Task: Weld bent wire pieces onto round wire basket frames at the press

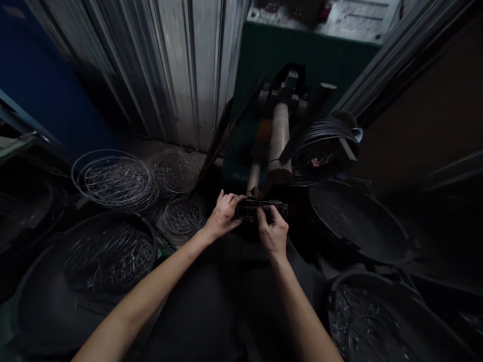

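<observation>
Between my hands is a small round wire frame [249, 210], held just in front of the lower rod of a green machine [241, 146]. My left hand [225, 213] grips the left side of the frame, thumb below and fingers on top. At the frame's right part, my right hand [272, 229] pinches with thumb and forefinger; whether a separate small wire piece is between those fingertips is too dark to tell. A thick metal cylinder [279, 136] of the machine juts out above the frame.
Wire rings and grids [115, 181] are stacked on the floor at left, with smaller round wire pieces [183, 215] beside them. A dark basin [37, 301] with wire parts stands at lower left. At right are a wire coil [326, 136] and two more basins [377, 236].
</observation>
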The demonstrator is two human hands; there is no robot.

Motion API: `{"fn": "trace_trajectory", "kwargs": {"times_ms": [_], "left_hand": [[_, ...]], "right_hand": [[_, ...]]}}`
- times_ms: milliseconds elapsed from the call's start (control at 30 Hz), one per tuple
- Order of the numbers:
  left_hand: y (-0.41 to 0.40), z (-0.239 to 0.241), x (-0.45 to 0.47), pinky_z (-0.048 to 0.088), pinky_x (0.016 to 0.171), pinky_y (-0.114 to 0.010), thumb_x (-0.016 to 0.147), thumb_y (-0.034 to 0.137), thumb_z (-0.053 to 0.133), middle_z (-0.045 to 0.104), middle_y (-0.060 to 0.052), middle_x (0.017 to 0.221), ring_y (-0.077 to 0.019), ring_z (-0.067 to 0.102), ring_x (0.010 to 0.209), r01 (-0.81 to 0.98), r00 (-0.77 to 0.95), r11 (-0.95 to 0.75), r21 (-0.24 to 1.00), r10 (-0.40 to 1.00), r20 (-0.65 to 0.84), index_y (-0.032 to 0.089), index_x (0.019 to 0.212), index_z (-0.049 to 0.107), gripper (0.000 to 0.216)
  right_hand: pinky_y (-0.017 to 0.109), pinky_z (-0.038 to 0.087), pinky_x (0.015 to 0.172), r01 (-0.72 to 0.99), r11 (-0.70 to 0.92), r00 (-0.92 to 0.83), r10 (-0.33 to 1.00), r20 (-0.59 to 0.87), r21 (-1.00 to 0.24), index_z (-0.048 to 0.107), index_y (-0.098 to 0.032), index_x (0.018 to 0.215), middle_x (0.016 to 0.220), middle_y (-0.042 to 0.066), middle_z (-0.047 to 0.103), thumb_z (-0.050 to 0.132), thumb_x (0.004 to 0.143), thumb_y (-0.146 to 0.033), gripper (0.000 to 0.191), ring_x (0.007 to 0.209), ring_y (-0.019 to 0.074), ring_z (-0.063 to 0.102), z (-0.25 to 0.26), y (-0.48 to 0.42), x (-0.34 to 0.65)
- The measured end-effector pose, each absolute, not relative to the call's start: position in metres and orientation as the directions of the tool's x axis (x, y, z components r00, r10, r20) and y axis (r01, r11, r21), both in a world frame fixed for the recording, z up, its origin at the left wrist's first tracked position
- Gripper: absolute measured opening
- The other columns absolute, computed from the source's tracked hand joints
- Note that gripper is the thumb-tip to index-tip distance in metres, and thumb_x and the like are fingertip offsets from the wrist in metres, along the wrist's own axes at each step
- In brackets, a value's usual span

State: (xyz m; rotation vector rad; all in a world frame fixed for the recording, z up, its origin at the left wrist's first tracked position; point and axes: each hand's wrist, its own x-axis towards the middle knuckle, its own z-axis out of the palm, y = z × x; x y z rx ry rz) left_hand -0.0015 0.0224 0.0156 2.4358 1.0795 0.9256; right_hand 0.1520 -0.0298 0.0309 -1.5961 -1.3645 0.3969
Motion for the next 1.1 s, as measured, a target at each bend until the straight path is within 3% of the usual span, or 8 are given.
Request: {"fn": "trace_trajectory", "kwargs": {"times_ms": [567, 733, 833, 967, 1033, 1100], "left_hand": [[0.037, 0.005, -0.005, 0.023, 0.111, -0.054, 0.074, 0.016, 0.061, 0.055, -0.006, 0.11, -0.0221, 0.052, 0.105, 0.605, 0.532, -0.721, 0.337, 0.681, 0.503, 0.019, 0.125, 0.038, 0.056], [0.037, 0.012, -0.005, 0.025, 0.11, -0.052, 0.07, 0.015, 0.063, 0.053, -0.006, 0.11, -0.0226, 0.051, 0.107, 0.623, 0.534, -0.694, 0.361, 0.714, 0.453, 0.018, 0.125, 0.039, 0.06], [0.022, 0.021, -0.011, 0.032, 0.106, -0.047, 0.068, 0.017, 0.063, 0.054, -0.006, 0.107, -0.0223, 0.052, 0.105, 0.589, 0.544, -0.701, 0.402, 0.712, 0.445, 0.017, 0.124, 0.042, 0.06], [-0.016, 0.032, -0.012, 0.043, 0.095, -0.038, 0.067, 0.02, 0.063, 0.055, -0.007, 0.108, -0.0223, 0.054, 0.104, 0.543, 0.563, -0.661, 0.517, 0.744, 0.36, 0.018, 0.126, 0.042, 0.062], [-0.032, 0.034, -0.004, 0.045, 0.093, -0.038, 0.067, 0.023, 0.065, 0.055, -0.008, 0.113, -0.0239, 0.055, 0.105, 0.552, 0.604, -0.621, 0.557, 0.758, 0.246, 0.018, 0.127, 0.043, 0.064], [-0.042, 0.033, 0.01, 0.046, 0.091, -0.04, 0.067, 0.027, 0.066, 0.056, -0.009, 0.115, -0.0257, 0.055, 0.105, 0.577, 0.662, -0.608, 0.546, 0.739, 0.123, 0.018, 0.127, 0.044, 0.065]], "right_hand": [[0.024, 0.042, 0.059, 0.535, 0.146, 0.346, 0.86, 0.374, -0.832, 0.058, -0.018, 0.079, 0.063, -0.001, 0.059, 0.048, 0.086, -0.038, 0.024, 0.055, 0.0124, 0.053, 0.022, -0.019, 0.143], [0.027, 0.048, 0.068, 0.572, 0.115, 0.355, 0.858, 0.372, -0.812, 0.063, -0.017, 0.098, 0.084, 0.005, 0.067, 0.052, 0.084, -0.043, 0.031, 0.069, 0.0161, 0.061, 0.041, -0.057, 0.16], [0.032, 0.049, 0.077, 0.626, -0.039, 0.473, 0.813, 0.34, -0.779, 0.064, -0.019, 0.098, 0.093, 0.007, 0.067, 0.051, 0.083, -0.046, 0.034, 0.081, 0.0195, 0.063, 0.047, -0.119, 0.205], [0.046, 0.048, 0.081, 0.556, -0.462, 0.767, 0.606, 0.212, -0.691, 0.066, -0.019, 0.091, 0.087, 0.011, 0.067, 0.053, 0.073, -0.058, 0.044, 0.084, 0.0289, 0.063, 0.05, -0.205, 0.271], [0.046, 0.048, 0.081, 0.577, -0.514, 0.783, 0.568, 0.251, -0.635, 0.066, -0.023, 0.094, 0.091, 0.013, 0.066, 0.053, 0.072, -0.058, 0.043, 0.084, 0.0294, 0.063, 0.057, -0.238, 0.284], [0.045, 0.049, 0.081, 0.652, -0.472, 0.723, 0.622, 0.3, -0.593, 0.065, -0.029, 0.098, 0.099, 0.013, 0.065, 0.054, 0.073, -0.06, 0.041, 0.086, 0.0279, 0.062, 0.065, -0.261, 0.285]]}}
